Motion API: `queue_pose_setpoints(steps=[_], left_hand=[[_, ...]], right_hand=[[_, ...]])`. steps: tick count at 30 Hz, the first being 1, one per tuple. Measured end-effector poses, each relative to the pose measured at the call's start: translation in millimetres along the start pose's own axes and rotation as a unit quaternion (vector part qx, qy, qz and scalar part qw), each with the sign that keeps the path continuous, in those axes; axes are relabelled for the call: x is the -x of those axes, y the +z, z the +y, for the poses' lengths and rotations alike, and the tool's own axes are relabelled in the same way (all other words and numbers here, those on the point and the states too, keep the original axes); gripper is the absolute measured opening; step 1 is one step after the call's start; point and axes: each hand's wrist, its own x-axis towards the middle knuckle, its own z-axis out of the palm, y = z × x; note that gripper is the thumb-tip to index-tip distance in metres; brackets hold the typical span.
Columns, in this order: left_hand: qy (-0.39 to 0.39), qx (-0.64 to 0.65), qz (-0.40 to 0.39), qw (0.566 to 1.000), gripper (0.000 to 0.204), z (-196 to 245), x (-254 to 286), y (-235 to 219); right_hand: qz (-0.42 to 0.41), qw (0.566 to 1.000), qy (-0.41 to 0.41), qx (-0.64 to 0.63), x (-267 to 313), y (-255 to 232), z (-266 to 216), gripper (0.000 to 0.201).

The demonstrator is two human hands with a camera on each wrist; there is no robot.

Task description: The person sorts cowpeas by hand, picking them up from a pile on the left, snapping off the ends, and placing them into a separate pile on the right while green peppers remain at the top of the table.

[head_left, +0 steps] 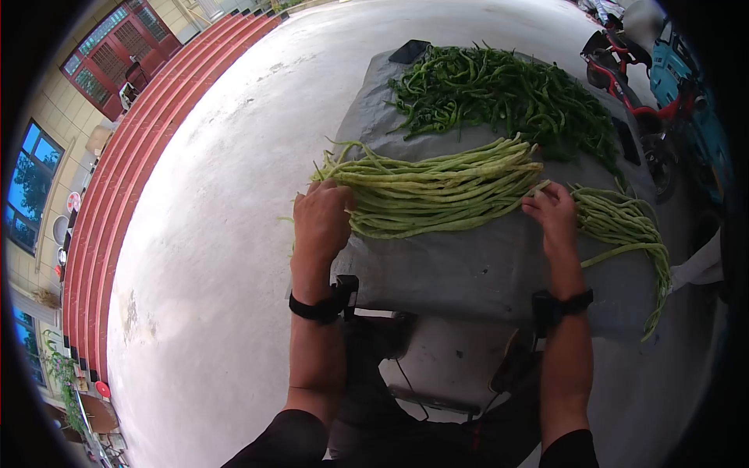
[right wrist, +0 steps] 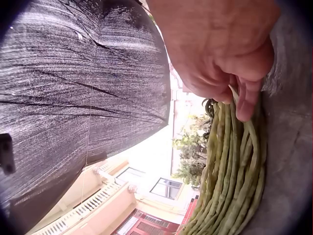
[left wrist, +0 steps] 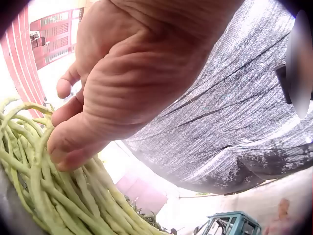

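A large bundle of long beans (head_left: 445,191) lies crosswise on the grey-covered table (head_left: 437,273). My left hand (head_left: 322,222) is at the bundle's left end; in the left wrist view its thumb and finger pinch bean ends (left wrist: 73,178). At the opposite end, my right hand (head_left: 555,214) pinches the tip of a long bean between thumb and fingers. The right wrist view shows that bean (right wrist: 250,129) running from the fingertips along the bundle. Just right of this hand, a smaller pile of long beans (head_left: 620,218) hangs over the table's edge.
Green chili peppers (head_left: 507,93) are heaped along the table's far side. A dark phone-like slab (head_left: 409,51) lies at the far left corner, another dark flat object (head_left: 626,140) at the right edge. A teal and red vehicle (head_left: 679,86) stands beyond; red steps (head_left: 156,117) rise at left.
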Motion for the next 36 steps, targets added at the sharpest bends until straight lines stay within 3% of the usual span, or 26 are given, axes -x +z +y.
queue_pose_setpoints(steps=[3,9,11,16,23,29,32,36], left_hand=[[-0.011,0.011,-0.005,1.000,0.018,-4.3,1.8,6.2],[-0.034,0.027,0.013,0.999,0.012,11.4,-0.1,3.1],[-0.050,0.028,0.017,0.998,0.010,22.6,-3.4,1.4],[0.006,0.101,0.098,0.990,0.009,57.1,-6.6,5.8],[0.076,0.165,0.078,0.980,0.006,108.7,-4.8,18.2],[0.104,0.191,0.067,0.974,0.009,129.2,-6.5,36.0],[0.109,0.212,0.065,0.969,0.008,140.5,-5.9,35.6],[0.124,0.227,0.057,0.964,0.005,157.3,-6.2,39.8]], right_hand=[[-0.016,1.000,-0.017,-0.008,2.4,-0.7,0.6,0.042],[0.040,0.997,-0.038,0.048,8.9,0.7,-4.9,0.056],[0.037,0.997,-0.043,0.052,7.1,-6.9,-5.8,0.054],[0.036,0.997,-0.049,0.038,3.4,-28.5,-12.8,0.048],[0.067,0.992,-0.086,0.056,8.2,-71.1,-51.4,0.028],[0.149,0.955,-0.136,0.218,25.3,-142.4,-85.7,0.015],[0.183,0.928,-0.100,0.310,31.6,-175.3,-84.8,0.012],[0.119,0.883,-0.079,0.448,38.9,-203.1,-75.6,0.012]])
